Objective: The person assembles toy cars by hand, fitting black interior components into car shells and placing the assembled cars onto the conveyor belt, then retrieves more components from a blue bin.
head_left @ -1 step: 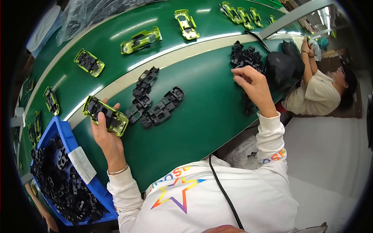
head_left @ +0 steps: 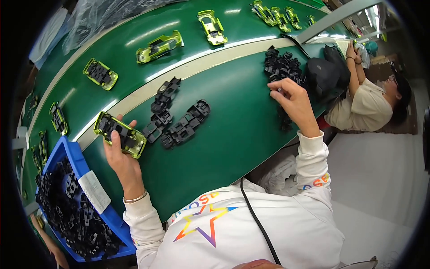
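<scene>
My left hand (head_left: 124,168) holds a toy car (head_left: 120,134) with a lime-green body and a black chassis, underside up. The thumb lies along its near side, and fingertips show beyond it. To the right of this car, several black toy car chassis (head_left: 186,124) lie in two rows on the green table. My right hand (head_left: 293,101) is at a heap of small black plastic parts (head_left: 282,67), with thumb and forefinger brought together. Whatever is in that pinch is too small to make out.
A blue bin (head_left: 80,157) full of black parts stands at my left. Beyond a pale rail, more green toy cars (head_left: 160,46) lie on a green surface. A black bag (head_left: 327,76) sits right of the heap, near another person (head_left: 365,107). A cable hangs over my white top.
</scene>
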`<state>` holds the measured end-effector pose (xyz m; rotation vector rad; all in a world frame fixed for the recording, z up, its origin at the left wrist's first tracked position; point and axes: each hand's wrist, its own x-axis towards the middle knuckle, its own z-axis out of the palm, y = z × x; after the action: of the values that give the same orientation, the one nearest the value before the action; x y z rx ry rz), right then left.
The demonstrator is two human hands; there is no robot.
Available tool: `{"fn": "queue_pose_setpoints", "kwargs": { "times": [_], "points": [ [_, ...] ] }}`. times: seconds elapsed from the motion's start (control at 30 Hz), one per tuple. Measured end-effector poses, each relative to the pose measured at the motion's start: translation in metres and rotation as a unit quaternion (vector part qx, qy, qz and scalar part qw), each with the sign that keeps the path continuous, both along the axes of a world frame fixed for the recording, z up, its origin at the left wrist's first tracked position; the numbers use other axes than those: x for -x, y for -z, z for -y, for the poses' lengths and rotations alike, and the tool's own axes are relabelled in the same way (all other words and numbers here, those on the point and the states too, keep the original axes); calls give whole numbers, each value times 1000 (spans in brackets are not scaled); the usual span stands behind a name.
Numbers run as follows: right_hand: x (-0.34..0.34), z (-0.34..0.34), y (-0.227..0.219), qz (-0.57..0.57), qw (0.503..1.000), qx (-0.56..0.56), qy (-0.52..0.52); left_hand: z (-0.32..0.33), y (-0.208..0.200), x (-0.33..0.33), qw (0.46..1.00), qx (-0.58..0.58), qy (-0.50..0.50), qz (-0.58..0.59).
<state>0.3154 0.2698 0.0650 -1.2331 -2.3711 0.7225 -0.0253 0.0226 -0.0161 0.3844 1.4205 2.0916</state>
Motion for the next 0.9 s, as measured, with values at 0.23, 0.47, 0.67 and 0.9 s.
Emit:
{"fn": "queue_pose_setpoints", "kwargs": {
  "times": [0.23, 0.47, 0.67, 0.9],
  "points": [
    [-37, 12, 29, 155, 947, -253, 126, 3, 0, -5, 999, 9, -23, 27],
    [-21, 19, 85, -48, 954, -235, 179, 4, -1, -6, 999, 8, -32, 32],
    [75, 44, 83, -171, 969, -143, 106, 2, 1, -7, 999, 1, -18, 45],
    [95, 34, 65, -408, 908, 79, 55, 3, -4, -7, 998, 12, -25, 48]
  ]
}}
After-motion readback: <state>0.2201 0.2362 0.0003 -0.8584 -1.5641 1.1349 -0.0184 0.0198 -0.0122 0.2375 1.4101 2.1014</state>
